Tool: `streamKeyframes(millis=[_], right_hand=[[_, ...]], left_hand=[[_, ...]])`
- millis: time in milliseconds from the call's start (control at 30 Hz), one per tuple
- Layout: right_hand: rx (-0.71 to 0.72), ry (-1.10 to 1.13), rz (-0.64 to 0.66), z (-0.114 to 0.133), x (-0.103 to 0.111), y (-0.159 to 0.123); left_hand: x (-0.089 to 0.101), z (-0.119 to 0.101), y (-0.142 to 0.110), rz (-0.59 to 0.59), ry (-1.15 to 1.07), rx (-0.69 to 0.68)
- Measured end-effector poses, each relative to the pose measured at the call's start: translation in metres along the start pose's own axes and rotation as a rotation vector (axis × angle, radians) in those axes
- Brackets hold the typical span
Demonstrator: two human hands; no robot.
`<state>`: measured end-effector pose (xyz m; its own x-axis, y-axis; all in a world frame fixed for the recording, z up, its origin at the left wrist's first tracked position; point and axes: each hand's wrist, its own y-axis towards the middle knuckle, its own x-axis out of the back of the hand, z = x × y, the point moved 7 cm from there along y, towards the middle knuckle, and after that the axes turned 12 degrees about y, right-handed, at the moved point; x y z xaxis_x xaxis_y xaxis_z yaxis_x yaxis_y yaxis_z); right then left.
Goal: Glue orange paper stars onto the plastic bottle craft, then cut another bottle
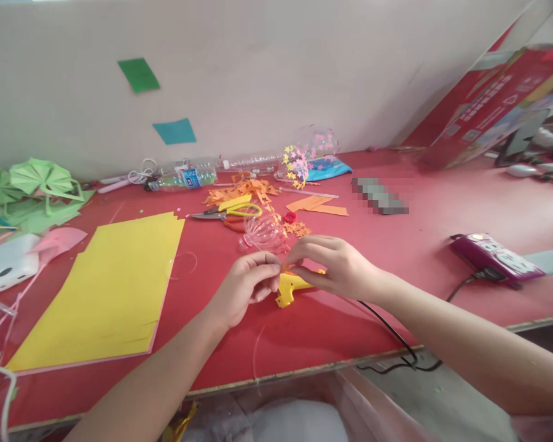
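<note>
My left hand (pixel 254 281) has its thumb and forefinger pinched together above the red table. Facing it, my right hand (pixel 334 265) has its fingers bent toward the left fingertips. A small orange paper piece (pixel 286 267) shows at the right fingertips; its shape is partly hidden. Under my right hand lies a yellow glue gun (pixel 286 291), partly covered by the fingers. Just beyond the hands is a clear plastic bottle piece (pixel 262 227) cut into curved strips. Orange paper stars (pixel 297 229) and a red bottle cap (pixel 290 217) lie beside it.
Scissors (pixel 212 215), a yellow cutter (pixel 236 202) and orange scraps (pixel 244 190) lie behind. Yellow sheets (pixel 101 288) are at left. A star-covered plastic piece (pixel 295 166) stands near the wall. A purple power strip (pixel 495 258) with a black cord (pixel 396 334) sits right.
</note>
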<state>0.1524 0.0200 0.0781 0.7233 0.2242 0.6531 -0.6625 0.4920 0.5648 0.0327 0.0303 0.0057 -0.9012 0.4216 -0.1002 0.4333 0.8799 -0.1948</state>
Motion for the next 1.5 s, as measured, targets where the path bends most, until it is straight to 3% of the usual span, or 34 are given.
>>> streamKeyframes(millis=[133, 200, 267, 367, 433, 633, 733, 833, 967, 1100, 1300, 1500], right_hand=[[0.040, -0.006, -0.041, 0.008, -0.006, -0.003], [0.048, -0.030, -0.057, 0.010, -0.005, -0.004], [0.033, -0.058, -0.108, 0.010, 0.003, -0.003], [-0.012, -0.079, -0.230, 0.004, 0.020, 0.002], [-0.043, -0.071, -0.309, 0.000, 0.030, 0.007], [-0.040, -0.010, -0.356, -0.004, 0.032, 0.016], [-0.054, 0.022, -0.354, -0.008, 0.031, 0.015], [-0.178, 0.110, -0.350, -0.021, 0.031, 0.015], [-0.383, 0.286, -0.333, -0.041, 0.024, 0.019], [-0.454, 0.366, -0.339, -0.052, 0.012, 0.016], [-0.547, 0.394, -0.202, -0.065, -0.008, 0.010], [-0.538, 0.425, -0.008, -0.058, -0.017, 0.029]], left_hand=[[-0.006, 0.003, -0.008, 0.052, 0.011, 0.048], [0.000, -0.002, -0.010, 0.042, 0.102, 0.038], [0.021, -0.012, -0.006, -0.062, 0.340, -0.015], [0.065, -0.039, 0.005, -0.445, 0.986, -0.134], [0.079, -0.040, 0.023, -0.454, 1.063, -0.155], [0.087, -0.031, 0.062, -0.418, 1.063, -0.151], [0.098, -0.033, 0.057, -0.500, 0.993, -0.142], [0.107, -0.031, 0.045, -0.578, 0.873, -0.133], [0.104, -0.010, 0.038, -0.595, 0.717, -0.124], [0.104, 0.010, 0.038, -0.643, 0.666, -0.104], [0.112, 0.011, 0.034, -0.723, 0.695, -0.011], [0.119, 0.015, 0.024, -0.738, 0.710, 0.044]])
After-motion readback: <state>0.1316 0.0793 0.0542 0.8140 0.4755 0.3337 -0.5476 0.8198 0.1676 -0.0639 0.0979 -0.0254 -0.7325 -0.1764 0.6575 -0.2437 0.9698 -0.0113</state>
